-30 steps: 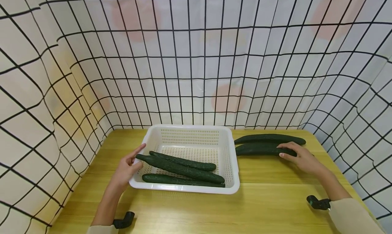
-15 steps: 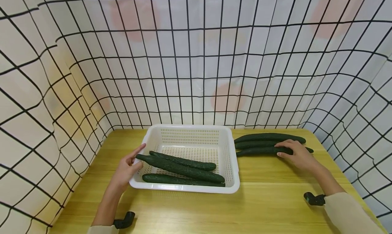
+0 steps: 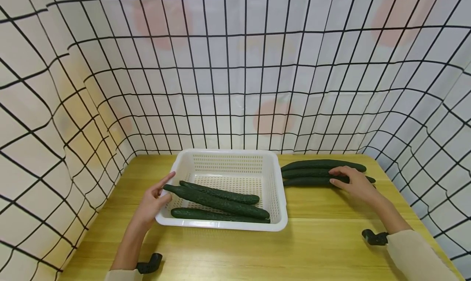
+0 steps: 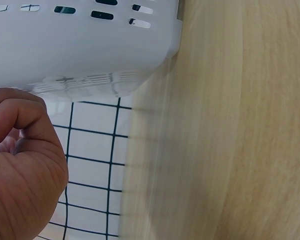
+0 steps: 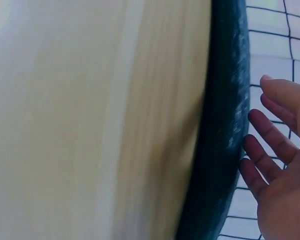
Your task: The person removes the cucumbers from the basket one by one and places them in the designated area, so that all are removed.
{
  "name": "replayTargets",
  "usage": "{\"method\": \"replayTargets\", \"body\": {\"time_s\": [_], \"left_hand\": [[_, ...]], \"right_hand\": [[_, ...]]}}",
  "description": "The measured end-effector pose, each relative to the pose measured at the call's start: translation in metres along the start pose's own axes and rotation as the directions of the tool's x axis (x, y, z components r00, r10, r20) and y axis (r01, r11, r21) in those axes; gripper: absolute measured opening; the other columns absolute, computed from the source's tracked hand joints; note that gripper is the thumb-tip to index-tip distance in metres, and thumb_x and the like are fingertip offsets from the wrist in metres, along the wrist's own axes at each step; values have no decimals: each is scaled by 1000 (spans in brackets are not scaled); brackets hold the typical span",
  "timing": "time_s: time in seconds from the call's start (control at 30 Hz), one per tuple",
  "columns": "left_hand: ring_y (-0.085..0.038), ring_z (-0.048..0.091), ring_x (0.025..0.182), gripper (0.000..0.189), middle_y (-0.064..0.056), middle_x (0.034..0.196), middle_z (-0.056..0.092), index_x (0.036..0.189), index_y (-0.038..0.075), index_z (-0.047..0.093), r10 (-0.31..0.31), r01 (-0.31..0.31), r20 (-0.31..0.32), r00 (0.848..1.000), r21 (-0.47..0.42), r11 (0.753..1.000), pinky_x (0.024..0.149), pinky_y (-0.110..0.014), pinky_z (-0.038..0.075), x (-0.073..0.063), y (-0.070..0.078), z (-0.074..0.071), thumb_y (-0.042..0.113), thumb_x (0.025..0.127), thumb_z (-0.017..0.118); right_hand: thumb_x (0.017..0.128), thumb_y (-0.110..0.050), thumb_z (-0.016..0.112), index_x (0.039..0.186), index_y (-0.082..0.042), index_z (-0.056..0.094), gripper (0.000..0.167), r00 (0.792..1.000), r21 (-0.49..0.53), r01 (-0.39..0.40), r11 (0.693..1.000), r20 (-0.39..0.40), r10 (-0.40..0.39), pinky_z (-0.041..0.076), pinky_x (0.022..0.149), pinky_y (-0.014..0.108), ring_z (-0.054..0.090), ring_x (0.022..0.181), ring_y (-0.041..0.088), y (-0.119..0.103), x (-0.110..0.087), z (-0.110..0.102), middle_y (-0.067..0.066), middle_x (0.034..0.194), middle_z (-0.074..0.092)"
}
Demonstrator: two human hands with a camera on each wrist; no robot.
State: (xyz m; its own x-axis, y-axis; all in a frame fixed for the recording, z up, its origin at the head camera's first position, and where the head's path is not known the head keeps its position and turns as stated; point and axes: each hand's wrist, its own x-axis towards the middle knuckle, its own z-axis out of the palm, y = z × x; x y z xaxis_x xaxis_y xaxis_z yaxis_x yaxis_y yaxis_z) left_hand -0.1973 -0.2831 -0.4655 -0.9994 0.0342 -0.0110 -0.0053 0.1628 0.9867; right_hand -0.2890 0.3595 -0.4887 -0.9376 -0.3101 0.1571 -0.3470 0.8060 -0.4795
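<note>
A white plastic basket (image 3: 220, 225) with slotted walls holds three dark green cucumbers (image 3: 222, 202). My left hand (image 3: 150, 202) grips its left rim, thumb on top and index finger stretched along the edge. In the left wrist view the other fingers (image 4: 25, 117) curl beside the basket's wall (image 4: 90, 50). Right of the basket, three more cucumbers (image 3: 305, 182) lie side by side on the table. Over their right part is my right hand (image 3: 355, 183), thumb and fingers spread. The right wrist view has its fingertips (image 5: 246, 142) right at the side of the front cucumber (image 5: 220, 125).
The wooden table (image 3: 235, 256) extends in front of the basket. A white curtain with a black grid (image 3: 235, 81) surrounds the table at the back and both sides. Black wrist cameras (image 3: 149, 264) sit on both forearms.
The front cucumber has come forward from the others, so three now show apart on the right. My right hand has shifted slightly left and its fingers have loosened. The left hand stays put.
</note>
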Motion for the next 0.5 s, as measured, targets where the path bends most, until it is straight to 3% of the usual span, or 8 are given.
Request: {"method": "replayTargets", "body": {"time_s": [0.2, 0.5], "left_hand": [[-18, 69, 88, 75, -9, 117, 68, 160, 16, 39, 3, -3, 0, 1000, 15, 1000, 69, -39, 62, 2, -3, -1, -6, 90, 56], [-20, 69, 87, 74, -11, 113, 68, 160, 16, 40, 4, -4, 1, 1000, 16, 1000, 68, -39, 62, 1, -2, -1, -5, 91, 56]], "right_hand": [[103, -33, 62, 139, -7, 60, 45, 998, 64, 57, 996, -8, -56, 44, 102, 60, 55, 126, 40, -27, 6, -2, 18, 139, 60], [102, -33, 63, 142, -10, 59, 46, 994, 134, 104, 986, 3, -106, 41, 108, 61, 54, 130, 39, -83, 21, -3, 15, 142, 60]]}}
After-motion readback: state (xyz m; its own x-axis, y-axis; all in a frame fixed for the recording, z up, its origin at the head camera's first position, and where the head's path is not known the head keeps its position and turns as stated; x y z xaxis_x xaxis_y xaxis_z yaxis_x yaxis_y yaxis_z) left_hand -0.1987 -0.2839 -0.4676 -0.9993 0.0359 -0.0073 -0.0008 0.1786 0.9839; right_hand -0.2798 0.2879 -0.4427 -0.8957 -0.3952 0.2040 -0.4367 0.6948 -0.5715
